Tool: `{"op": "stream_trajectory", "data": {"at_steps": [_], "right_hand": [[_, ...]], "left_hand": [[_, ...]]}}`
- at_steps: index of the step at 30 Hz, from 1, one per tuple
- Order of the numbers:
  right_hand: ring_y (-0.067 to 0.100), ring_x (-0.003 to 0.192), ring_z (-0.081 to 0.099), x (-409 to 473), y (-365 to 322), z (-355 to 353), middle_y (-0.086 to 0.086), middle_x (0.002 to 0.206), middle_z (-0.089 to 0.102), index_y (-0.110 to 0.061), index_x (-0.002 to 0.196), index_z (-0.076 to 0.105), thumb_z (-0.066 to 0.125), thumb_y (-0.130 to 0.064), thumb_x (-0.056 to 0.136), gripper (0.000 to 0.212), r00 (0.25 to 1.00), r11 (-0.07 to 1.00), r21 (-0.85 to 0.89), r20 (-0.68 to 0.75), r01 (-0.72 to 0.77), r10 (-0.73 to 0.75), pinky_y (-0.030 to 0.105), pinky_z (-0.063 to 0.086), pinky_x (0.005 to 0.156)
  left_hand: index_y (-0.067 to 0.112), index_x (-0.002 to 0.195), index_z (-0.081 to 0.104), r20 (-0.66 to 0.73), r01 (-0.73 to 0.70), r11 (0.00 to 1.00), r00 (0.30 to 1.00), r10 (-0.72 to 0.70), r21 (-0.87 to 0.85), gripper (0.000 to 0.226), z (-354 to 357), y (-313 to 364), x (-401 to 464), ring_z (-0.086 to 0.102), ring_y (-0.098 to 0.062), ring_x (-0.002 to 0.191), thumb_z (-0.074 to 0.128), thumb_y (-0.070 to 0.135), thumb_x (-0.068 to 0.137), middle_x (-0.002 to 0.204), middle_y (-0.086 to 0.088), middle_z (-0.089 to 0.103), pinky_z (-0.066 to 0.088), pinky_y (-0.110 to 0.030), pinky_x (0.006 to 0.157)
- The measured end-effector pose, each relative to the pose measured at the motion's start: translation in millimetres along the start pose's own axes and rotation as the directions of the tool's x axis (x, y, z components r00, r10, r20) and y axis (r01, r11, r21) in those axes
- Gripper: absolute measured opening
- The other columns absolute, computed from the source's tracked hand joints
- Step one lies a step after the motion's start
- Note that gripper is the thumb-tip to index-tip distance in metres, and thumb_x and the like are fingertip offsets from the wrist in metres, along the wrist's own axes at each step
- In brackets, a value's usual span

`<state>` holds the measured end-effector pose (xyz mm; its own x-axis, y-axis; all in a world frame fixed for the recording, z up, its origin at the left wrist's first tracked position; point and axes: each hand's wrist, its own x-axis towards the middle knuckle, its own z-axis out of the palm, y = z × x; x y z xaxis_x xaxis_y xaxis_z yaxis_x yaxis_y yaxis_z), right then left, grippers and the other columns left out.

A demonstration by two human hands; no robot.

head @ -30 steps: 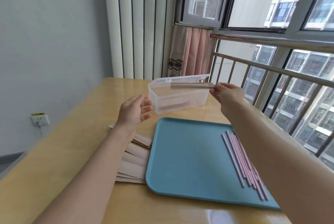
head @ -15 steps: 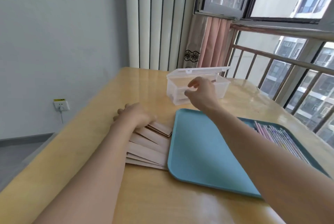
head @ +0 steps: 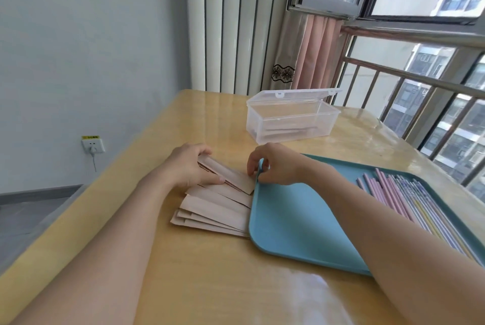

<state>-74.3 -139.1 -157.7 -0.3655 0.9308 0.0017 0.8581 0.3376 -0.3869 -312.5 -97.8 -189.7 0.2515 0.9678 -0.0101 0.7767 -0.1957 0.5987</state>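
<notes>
Top paper sleeve (head: 231, 176) lies on the fanned stack of sleeves (head: 215, 212), on the wooden table (head: 183, 285) against the blue tray (head: 301, 219). Left hand (head: 189, 167) grasps its far end. Right hand (head: 275, 167) appears to pinch its near end; the tray rim partly hides the fingertips.

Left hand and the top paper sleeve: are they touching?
Touching. The head view shows the left hand gripping the top paper sleeve, thumb over one edge.
</notes>
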Motion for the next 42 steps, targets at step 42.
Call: {"op": "stream_trajectory", "data": {"at_steps": [42], "right_hand": [[0.022,0.062,0.059,-106,88,-59,0.007,0.066,0.064,-0.004,0.071,0.064,0.079,-0.048,0.080,0.048,0.706,0.790,0.014,-0.441,-0.613,0.555,0.034,0.051,0.059]], "left_hand": [[0.005,0.098,0.065,0.317,0.239,0.479,0.944,0.087,-0.845,0.032,90,164,-12,0.060,-0.015,0.057,0.048,0.032,0.105,0.076,-0.007,0.059,0.052,-0.022,0.047]]}}
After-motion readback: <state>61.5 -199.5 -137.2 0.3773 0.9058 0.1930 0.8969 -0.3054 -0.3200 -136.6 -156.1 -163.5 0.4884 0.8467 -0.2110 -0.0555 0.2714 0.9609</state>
